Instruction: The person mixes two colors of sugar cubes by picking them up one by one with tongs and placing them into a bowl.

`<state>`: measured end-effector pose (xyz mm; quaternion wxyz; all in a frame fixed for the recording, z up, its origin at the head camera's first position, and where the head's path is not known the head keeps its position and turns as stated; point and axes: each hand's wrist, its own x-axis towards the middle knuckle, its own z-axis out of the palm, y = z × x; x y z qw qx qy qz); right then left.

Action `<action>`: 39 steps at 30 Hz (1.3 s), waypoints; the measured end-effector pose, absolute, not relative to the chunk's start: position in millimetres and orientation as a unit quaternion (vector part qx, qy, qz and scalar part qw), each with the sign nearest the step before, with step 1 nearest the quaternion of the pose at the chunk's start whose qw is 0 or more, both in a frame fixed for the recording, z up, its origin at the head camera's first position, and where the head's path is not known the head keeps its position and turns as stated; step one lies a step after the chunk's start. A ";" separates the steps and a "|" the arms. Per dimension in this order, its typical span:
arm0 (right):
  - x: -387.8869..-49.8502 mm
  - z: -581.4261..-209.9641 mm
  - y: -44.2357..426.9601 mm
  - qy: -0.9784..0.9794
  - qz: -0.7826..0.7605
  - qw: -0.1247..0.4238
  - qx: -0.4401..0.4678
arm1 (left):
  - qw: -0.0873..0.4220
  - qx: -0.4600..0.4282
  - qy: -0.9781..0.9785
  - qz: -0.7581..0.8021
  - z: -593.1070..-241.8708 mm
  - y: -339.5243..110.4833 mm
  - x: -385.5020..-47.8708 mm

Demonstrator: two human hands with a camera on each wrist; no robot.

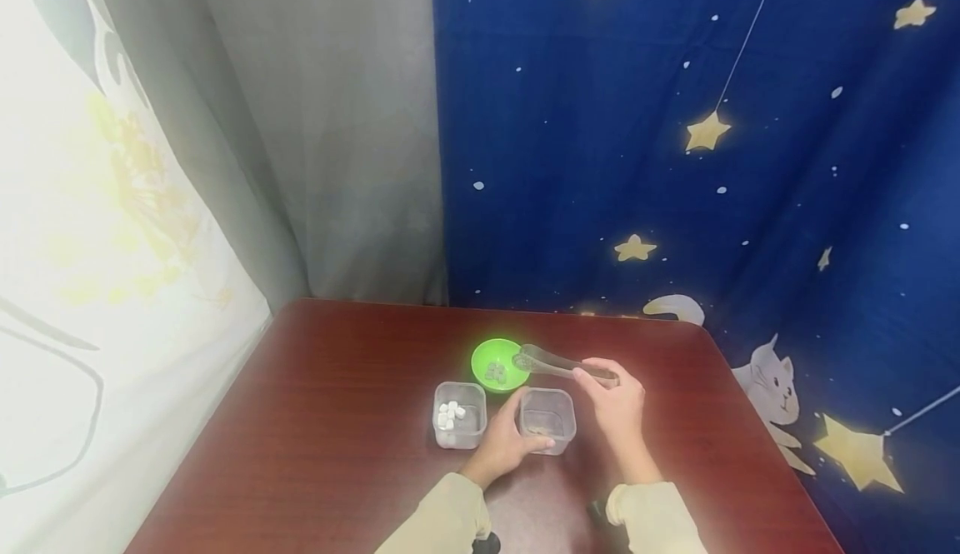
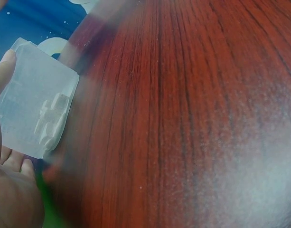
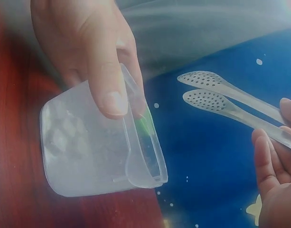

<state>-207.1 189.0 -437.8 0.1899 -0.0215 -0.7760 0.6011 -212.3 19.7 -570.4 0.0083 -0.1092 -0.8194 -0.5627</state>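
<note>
My left hand point(image 1: 501, 444) grips a clear plastic container point(image 1: 564, 406) by its side, thumb at the near rim. Through its wall in the left wrist view, several small blocks point(image 2: 52, 118) show low inside. Pinched in my right hand point(image 1: 618, 408) is a pair of tongs point(image 1: 555, 362), with perforated tips point(image 3: 204, 99) a little apart and nothing between them in the right wrist view. Those tips hover at the right rim of a green bowl point(image 1: 480, 361), where several greyish pieces point(image 1: 496, 372) lie. Left of my left hand, a second clear container point(image 1: 472, 436) holds several white cubes point(image 1: 448, 412).
Everything stands on a reddish-brown wooden table point(image 1: 337, 421). Behind it hang a grey curtain point(image 1: 337, 137) and a blue star-patterned curtain point(image 1: 555, 137). A pale printed curtain point(image 1: 135, 287) borders the left side.
</note>
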 end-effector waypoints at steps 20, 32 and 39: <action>-211.7 -484.1 223.9 -0.766 0.621 0.165 -0.030 | -0.001 -0.112 -0.820 -0.561 -566.2 17.4 -212.5; -200.1 -485.0 234.1 -0.788 0.601 0.124 -0.045 | 0.006 -0.118 -0.814 -0.569 -566.9 16.9 -211.9; -198.3 -493.2 234.1 -0.829 0.550 0.100 -0.027 | 0.007 -0.115 -0.812 -0.572 -567.0 18.1 -210.3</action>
